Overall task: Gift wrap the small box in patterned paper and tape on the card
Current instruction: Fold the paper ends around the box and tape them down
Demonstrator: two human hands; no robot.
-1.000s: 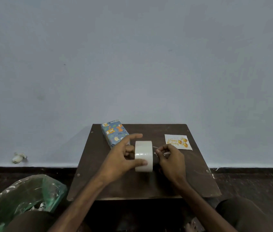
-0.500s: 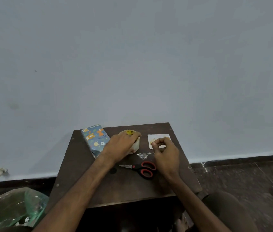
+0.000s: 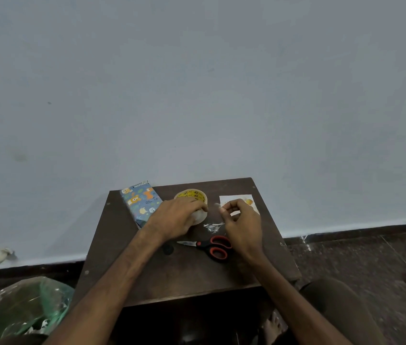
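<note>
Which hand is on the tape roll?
The left hand grips the tape roll; the right hand is off it, pinching what looks like a tape strip.

— A second ago we saw the wide roll of clear tape upright between both hands. And now?
— We see it flat on the dark wooden worktop under the left hand. The right hand has drawn off, pinching a blurred clear strip, and the red-handled scissors now show.

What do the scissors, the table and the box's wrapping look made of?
Scissors: bright, reflective blade, likely steel; glossy black and red handles, probably plastic.
Table: dark brown, matte, with scuffed edges and screw heads; likely wood or laminated board.
Box: printed paper wrap, blue with cartoon animals.
</note>
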